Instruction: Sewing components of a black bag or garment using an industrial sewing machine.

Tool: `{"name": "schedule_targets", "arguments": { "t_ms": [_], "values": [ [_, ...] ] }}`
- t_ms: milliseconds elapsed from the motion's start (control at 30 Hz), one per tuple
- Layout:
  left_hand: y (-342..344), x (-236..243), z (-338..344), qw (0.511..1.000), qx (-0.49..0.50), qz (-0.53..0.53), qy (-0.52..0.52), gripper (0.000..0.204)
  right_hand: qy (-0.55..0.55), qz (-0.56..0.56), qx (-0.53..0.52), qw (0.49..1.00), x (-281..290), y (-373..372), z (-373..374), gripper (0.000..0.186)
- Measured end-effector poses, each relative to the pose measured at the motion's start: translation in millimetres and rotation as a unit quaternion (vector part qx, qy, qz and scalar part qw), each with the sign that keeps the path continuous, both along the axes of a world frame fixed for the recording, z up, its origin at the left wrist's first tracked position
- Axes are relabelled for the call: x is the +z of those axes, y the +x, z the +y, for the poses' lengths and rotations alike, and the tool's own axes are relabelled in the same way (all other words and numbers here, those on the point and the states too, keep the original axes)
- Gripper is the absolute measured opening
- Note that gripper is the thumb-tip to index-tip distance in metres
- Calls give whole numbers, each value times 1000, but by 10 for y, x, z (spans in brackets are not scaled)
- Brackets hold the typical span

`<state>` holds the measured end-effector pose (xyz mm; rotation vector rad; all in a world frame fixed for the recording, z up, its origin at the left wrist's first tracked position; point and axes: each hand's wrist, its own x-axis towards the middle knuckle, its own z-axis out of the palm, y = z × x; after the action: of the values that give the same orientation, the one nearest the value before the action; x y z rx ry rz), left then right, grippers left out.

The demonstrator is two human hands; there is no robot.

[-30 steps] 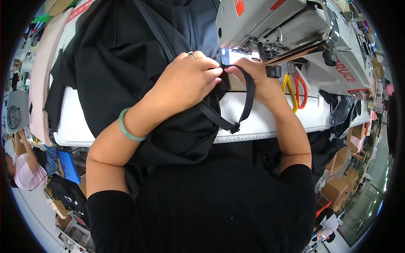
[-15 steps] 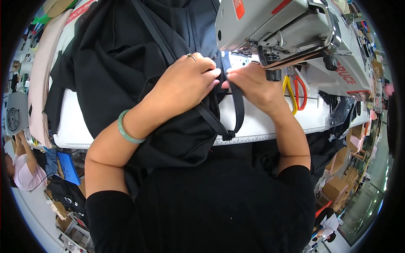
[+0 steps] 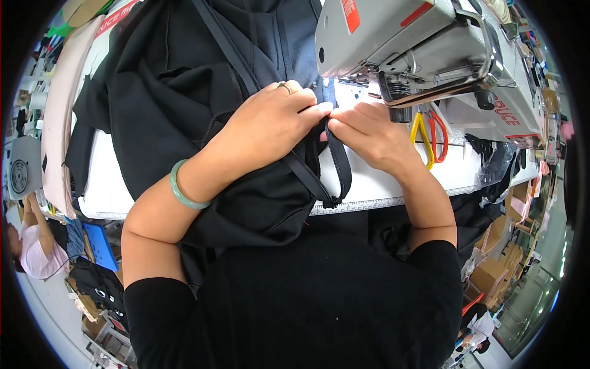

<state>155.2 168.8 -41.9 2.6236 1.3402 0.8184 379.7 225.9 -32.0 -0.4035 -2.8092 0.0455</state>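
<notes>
A large black garment (image 3: 147, 117) lies bunched over the white sewing table, and part of it hangs down toward my lap. A narrow black zipper tape (image 3: 340, 163) loops down from my fingers to the table's front edge. My left hand (image 3: 267, 126) is closed in a pinch on the garment's edge, its wrist resting over the cloth. Fingertip to fingertip with it, my right hand (image 3: 375, 135) pinches the upper part of the zipper tape. Both hands are just in front of the lit sewing machine (image 3: 393, 37); its needle area is partly hidden.
Yellow-handled scissors (image 3: 419, 138) and a red-handled pair (image 3: 441, 138) lie right of my right hand. A measuring tape (image 3: 369, 206) runs along the table's (image 3: 110, 172) front edge. Clear plastic (image 3: 496, 163) lies at the right. Another person (image 3: 40, 246) is at far left.
My right hand has turned and drawn its fingers in, now pinching the zipper tape close against my left fingertips. The tape's loop has twisted slightly, showing its teeth.
</notes>
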Motion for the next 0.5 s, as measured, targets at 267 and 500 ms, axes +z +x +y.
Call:
{"name": "schedule_targets", "arguments": {
  "t_ms": [267,500],
  "values": [
    [2,-18,-26,1000,-3,15,16,25,2,-25,-5,1000,9,9,-2,17],
    [-17,6,-19,1000,-3,9,7,21,-6,-22,-19,1000,-41,7,-17,24]
  ]
}}
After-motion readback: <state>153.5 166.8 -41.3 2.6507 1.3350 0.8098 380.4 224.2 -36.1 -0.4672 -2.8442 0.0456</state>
